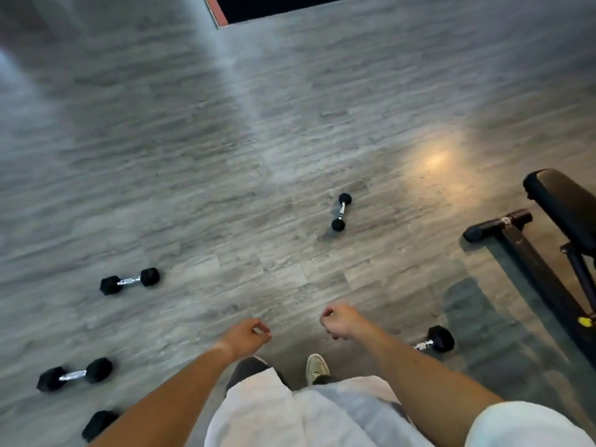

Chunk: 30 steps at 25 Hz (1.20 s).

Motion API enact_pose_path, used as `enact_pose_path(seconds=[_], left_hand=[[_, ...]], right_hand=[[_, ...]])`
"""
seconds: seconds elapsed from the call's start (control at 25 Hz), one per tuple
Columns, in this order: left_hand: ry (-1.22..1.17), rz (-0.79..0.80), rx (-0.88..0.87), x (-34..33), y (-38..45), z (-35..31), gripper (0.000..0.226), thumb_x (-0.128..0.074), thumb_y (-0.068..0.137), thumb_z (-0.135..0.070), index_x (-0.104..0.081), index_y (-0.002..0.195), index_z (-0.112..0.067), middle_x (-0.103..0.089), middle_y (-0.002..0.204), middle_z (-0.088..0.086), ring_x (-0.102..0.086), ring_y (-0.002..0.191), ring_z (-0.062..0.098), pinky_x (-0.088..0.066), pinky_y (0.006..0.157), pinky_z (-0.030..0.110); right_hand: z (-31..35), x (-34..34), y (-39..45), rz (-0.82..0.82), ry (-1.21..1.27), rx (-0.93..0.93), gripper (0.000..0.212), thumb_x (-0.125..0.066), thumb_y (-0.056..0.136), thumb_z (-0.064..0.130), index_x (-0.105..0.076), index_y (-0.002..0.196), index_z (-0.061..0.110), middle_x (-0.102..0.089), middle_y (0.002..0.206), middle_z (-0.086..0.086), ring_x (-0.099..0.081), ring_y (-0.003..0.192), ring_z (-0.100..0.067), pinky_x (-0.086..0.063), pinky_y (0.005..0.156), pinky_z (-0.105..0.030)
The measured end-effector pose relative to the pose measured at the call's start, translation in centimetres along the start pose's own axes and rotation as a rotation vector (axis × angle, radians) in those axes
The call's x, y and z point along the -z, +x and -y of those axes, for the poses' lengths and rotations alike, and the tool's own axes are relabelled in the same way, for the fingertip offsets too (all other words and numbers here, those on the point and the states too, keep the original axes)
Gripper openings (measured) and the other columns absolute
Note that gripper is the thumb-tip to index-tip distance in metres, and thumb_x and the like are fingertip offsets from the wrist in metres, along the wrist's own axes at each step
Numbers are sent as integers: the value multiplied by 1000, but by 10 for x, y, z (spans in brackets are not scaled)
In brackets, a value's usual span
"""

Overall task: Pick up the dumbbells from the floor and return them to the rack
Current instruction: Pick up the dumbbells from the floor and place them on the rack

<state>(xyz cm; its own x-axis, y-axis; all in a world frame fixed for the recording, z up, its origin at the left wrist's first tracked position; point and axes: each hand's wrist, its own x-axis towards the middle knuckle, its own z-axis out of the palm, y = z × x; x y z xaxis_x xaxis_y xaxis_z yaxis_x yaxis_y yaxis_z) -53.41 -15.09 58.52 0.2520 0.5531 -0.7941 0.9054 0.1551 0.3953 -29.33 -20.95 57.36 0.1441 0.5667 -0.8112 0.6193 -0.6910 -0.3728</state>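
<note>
Several black hex dumbbells with chrome handles lie on the grey wood-look floor. A small dumbbell lies ahead at centre right. Another dumbbell lies to the left, and a third dumbbell sits nearer at lower left. Below that, one black dumbbell head shows beside my left forearm. My right arm partly hides a further dumbbell. My left hand and my right hand hang in front of me with loosely curled fingers, holding nothing. No rack is in view.
A black weight bench with its metal frame stands at the right edge. A dark mat or opening with a red border is at the top. My shoe is on the floor below my hands.
</note>
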Motion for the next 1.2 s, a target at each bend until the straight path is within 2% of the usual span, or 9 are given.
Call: enact_pose_path(seconds=[0.16,0.28,0.4,0.48,0.68,0.8,0.92,1.08,1.2], left_hand=[[112,73,-52,82,73,-8,10,-64,95,-32,-67,101,-24,-63,92,-1,-59,80,15,-50,80,27],[246,129,-99,163,139,-34,6,-65,94,-35,-63,97,-31,-65,94,0,-60,76,16,-50,74,26],[373,174,-168,223,189,-90,7,-67,93,-36,-64,95,-30,-68,95,2,-65,74,20,-56,77,30],[436,226,-206,240,219,-129,10,-67,93,-34,-66,97,-25,-72,99,6,-70,84,26,-58,83,34],[601,385,-269,243,289,-221,18,-65,94,-40,-67,105,-26,-73,102,3,-70,91,22,-57,86,35],[607,408,-245,237,344,-282,17,-64,94,-39,-67,105,-27,-72,99,1,-69,85,17,-58,79,30],[578,429,-196,230,399,-342,14,-64,95,-40,-65,105,-30,-71,101,-1,-68,86,13,-55,73,23],[516,451,-170,211,468,-402,11,-64,95,-35,-67,102,-26,-71,98,1,-69,93,19,-56,84,30],[400,467,-128,185,527,-427,7,-67,94,-27,-69,95,-20,-73,89,4,-69,83,22,-55,82,35]], right_hand=[[75,48,55,-46,48,-18,28,-45,91,22,-68,104,12,-72,101,-11,-68,89,-27,-56,79,-32],[125,83,95,-106,144,-59,28,-46,92,22,-68,107,14,-68,109,-5,-63,99,-23,-46,79,-27],[149,120,114,-173,288,-128,24,-48,90,27,-67,104,23,-67,112,0,-59,101,-20,-44,79,-28],[151,144,124,-197,391,-171,22,-49,88,26,-67,102,25,-67,111,0,-60,99,-20,-46,77,-29],[122,203,172,-256,554,-235,22,-51,85,25,-67,99,23,-68,110,-3,-62,105,-25,-50,86,-30],[89,256,223,-249,631,-273,24,-51,86,29,-66,104,22,-67,113,-4,-62,105,-25,-46,81,-29],[60,311,274,-265,722,-325,26,-51,88,30,-65,108,22,-66,116,-3,-61,107,-23,-48,88,-31],[39,363,340,-268,821,-408,23,-52,86,28,-68,103,23,-68,114,0,-62,109,-22,-49,94,-30],[21,379,408,-210,855,-456,23,-53,87,29,-69,104,22,-68,113,0,-61,110,-21,-46,93,-26]])
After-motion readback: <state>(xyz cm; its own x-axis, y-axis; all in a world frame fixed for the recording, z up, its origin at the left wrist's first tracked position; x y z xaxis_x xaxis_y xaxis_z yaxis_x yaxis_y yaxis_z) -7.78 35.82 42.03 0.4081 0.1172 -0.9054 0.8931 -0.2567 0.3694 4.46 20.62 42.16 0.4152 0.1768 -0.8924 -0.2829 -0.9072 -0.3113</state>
